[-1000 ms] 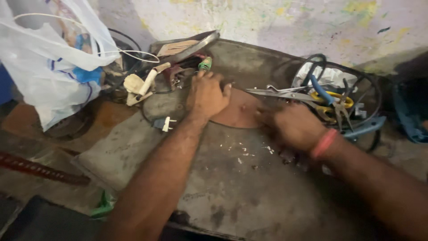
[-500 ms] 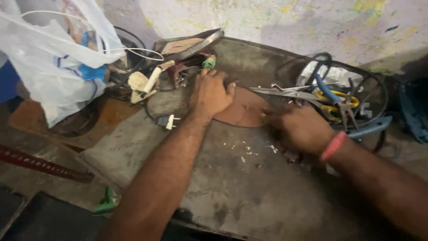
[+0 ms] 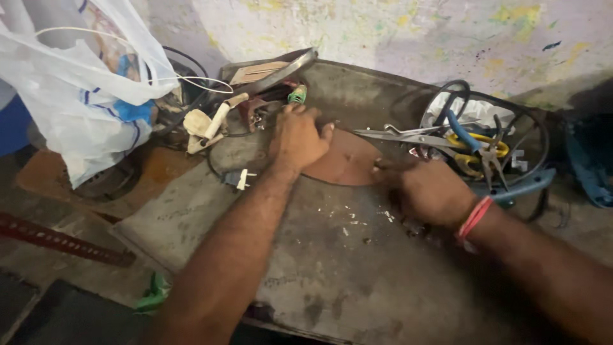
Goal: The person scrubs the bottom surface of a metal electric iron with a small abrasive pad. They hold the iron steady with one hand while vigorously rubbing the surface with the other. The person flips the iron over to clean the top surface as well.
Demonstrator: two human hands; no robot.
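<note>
Starting big: on the grey work slab (image 3: 332,281), under the brown round disc (image 3: 348,163), nothing shifted over the last second. Far off to the disc's left, same white plastic bag (image 3: 83,108), slumped as before. To the disc's right, same black cable coil (image 3: 440,105), ringing the tool heap. Now to the arms, reaching in from the near side of the disc, much as a second ago. Left hand (image 3: 299,137) still planted on the disc's left edge, fingers curled together and pressed down over the rim, thumb stuck out across the brown face. Right hand (image 3: 429,191) still parked at the disc's right edge, fingers bunched together and pointing at the rim; too dark at the tips to tell whether pinching the edge or merely touching it. So, barely any change: both hands holding station, disc lying flat in the same spot on the slab, pinned from the left and met from the right, no lift and no turn to see. Down to the smaller stuff: long grey scissors (image 3: 408,134) just beyond the disc's right side, yellow-handled pliers (image 3: 485,150) farther right inside the coil. Red wristband (image 3: 474,217) right of the disc, on the right wrist. White plug (image 3: 242,181) just left of the disc, green spring (image 3: 296,96) beyond it, past the left hand's fingers. White crumbs (image 3: 351,217) scattered just on the disc's near side, undisturbed.
</note>
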